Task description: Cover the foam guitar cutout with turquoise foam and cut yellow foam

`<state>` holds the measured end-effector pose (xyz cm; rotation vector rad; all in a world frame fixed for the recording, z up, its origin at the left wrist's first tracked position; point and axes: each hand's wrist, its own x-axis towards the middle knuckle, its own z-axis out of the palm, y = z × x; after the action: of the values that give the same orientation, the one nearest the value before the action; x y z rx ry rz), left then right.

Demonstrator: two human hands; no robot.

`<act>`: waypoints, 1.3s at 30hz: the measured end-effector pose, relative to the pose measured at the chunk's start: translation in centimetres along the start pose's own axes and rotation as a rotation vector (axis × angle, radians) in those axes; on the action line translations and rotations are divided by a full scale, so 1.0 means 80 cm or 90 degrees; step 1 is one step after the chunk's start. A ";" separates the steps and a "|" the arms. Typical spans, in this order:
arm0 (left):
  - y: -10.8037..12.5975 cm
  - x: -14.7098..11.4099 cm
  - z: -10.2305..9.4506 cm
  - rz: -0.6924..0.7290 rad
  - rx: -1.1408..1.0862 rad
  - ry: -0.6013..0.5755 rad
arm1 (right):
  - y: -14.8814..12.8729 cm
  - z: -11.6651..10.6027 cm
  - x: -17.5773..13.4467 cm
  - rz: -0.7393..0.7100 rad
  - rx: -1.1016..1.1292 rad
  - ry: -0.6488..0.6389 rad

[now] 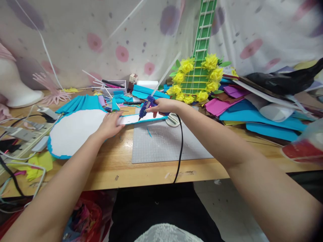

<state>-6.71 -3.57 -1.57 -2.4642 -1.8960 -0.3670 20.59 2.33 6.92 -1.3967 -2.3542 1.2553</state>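
A blue hot glue gun (148, 105) with a long white glue stick in its back is gripped in my right hand (163, 106). Its nozzle points down at the white strip of a guitar-shaped cutout (75, 129), close to the surface; I cannot tell whether it touches. This cutout has a rounded white body with blue crepe paper round its edge. Where body meets neck, my left hand (110, 125) holds it, thumb on the near edge and fingers across the top. The neck's right end lies over a grey cutting mat (166, 144), beside a tape roll (174, 120).
A green paper guitar with yellow flowers (195, 79) leans at the back. Coloured sheets (257, 107) pile up at the right, near a plastic cup (306, 144). Power strips with cables (27, 137) lie left. The glue gun's black cord (181, 144) hangs over the table edge.
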 end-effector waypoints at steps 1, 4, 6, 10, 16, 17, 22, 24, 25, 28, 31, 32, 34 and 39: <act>0.000 0.000 -0.001 -0.002 0.002 -0.003 | 0.002 -0.004 -0.007 -0.008 0.009 0.017; 0.001 0.001 -0.002 -0.007 0.008 -0.013 | 0.025 -0.016 -0.028 -0.031 0.062 0.107; 0.004 0.003 -0.003 -0.012 0.012 -0.017 | 0.057 -0.023 -0.039 -0.042 0.119 0.198; 0.020 0.012 -0.001 -0.020 0.020 -0.022 | 0.138 -0.030 -0.053 -0.050 0.267 0.427; 0.049 0.033 0.008 -0.032 -0.016 -0.030 | 0.215 -0.017 -0.073 0.024 0.261 0.643; 0.051 0.036 0.010 -0.038 -0.030 -0.033 | 0.221 -0.012 -0.074 0.056 0.230 0.675; 0.047 0.049 0.019 -0.087 -0.074 -0.043 | 0.243 0.006 -0.071 0.177 0.034 0.779; 0.045 0.054 0.019 -0.119 -0.098 -0.055 | 0.246 0.010 -0.069 0.212 0.006 0.767; 0.045 0.057 0.019 -0.136 -0.115 -0.066 | 0.247 0.010 -0.069 0.220 0.004 0.759; 0.045 0.065 0.015 -0.179 -0.152 -0.103 | 0.248 0.010 -0.068 0.211 0.001 0.756; 0.047 0.071 0.011 -0.207 -0.169 -0.116 | 0.248 0.010 -0.070 0.212 -0.005 0.747; 0.047 0.072 0.011 -0.220 -0.180 -0.113 | 0.248 0.010 -0.070 0.213 -0.007 0.744; 0.047 0.073 0.011 -0.239 -0.200 -0.103 | 0.248 0.011 -0.071 0.214 -0.008 0.742; 0.042 0.075 0.012 -0.216 -0.230 -0.048 | 0.247 0.013 -0.072 0.212 -0.002 0.739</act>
<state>-1.91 1.39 -0.95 -2.3679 -2.4827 -0.6866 36.57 1.74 -6.13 -1.8363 -1.3446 0.2492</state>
